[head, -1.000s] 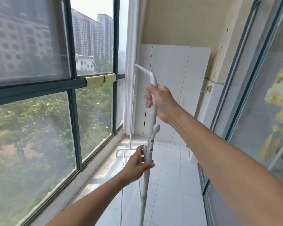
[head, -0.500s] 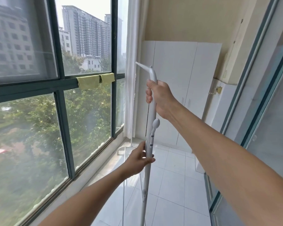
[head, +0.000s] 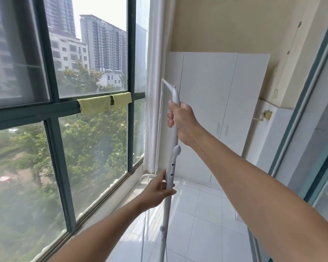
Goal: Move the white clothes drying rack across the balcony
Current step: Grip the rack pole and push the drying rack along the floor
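Observation:
The white clothes drying rack [head: 173,140] stands folded and nearly upright in front of me, a slim pole with a bent top end and small knobs down its side. My right hand [head: 182,121] is wrapped around the pole just below the bend. Lower down, my left hand [head: 159,188] grips the same pole with fingers curled around it. The rack's thin far frame [head: 160,118] shows behind the pole near the curtain. Its feet lie below the view.
A tall window wall [head: 53,110] runs along the left, with a green cloth [head: 102,103] draped over its rail. A white curtain [head: 153,91] hangs in the corner. White cabinets [head: 216,103] close the far end. A sliding glass door [head: 314,129] lines the right. White floor tiles [head: 201,214] stretch ahead.
The view has advanced along the balcony and the cabinets appear nearer. Both hands keep the same grip on the rack pole.

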{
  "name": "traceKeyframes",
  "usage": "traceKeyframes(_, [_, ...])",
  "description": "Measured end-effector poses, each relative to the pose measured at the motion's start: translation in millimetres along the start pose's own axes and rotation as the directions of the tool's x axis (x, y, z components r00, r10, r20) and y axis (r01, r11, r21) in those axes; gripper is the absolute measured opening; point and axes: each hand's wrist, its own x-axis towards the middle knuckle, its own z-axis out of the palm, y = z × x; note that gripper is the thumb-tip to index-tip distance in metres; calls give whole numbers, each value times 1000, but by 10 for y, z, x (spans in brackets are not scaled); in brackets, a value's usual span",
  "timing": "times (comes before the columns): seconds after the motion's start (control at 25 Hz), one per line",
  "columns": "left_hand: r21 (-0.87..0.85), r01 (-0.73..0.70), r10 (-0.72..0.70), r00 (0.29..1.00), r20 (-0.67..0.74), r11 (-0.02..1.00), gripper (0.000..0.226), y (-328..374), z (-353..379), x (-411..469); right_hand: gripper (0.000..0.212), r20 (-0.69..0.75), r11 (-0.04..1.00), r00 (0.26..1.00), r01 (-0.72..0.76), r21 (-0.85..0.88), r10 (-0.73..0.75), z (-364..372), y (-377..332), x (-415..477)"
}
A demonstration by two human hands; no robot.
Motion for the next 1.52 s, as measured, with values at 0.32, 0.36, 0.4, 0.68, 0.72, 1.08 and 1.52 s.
traceKeyframes(0.32, [16,37,-36,999,-35,999,45,-166,-84,895,11,43,999,999,2,49,-4,-266,289,888])
traceKeyframes(0.36, [19,43,-43,998,-37,999,46,-177,-86,995,10,52,999,999,2,54,-4,-306,308,985])
traceKeyframes(0.4, [25,48,-47,998,-37,999,46,-188,-79,1113,10,62,998,998,-1,60,-3,-361,326,1099])
traceKeyframes(0.68, [77,88,-82,994,-75,993,42,-220,-36,1795,10,140,996,990,-19,82,7,-701,528,1799])
traceKeyframes(0.72, [82,92,-86,993,-76,992,41,-216,-31,1863,10,151,996,989,-21,87,7,-737,543,1873])
traceKeyframes(1.08, [68,150,-142,983,-115,986,59,-224,27,2012,13,286,985,958,-33,171,-18,-878,679,2099])
traceKeyframes(1.52, [100,204,-189,972,-141,974,56,-167,18,1728,14,324,986,946,-66,154,12,-734,601,1776])
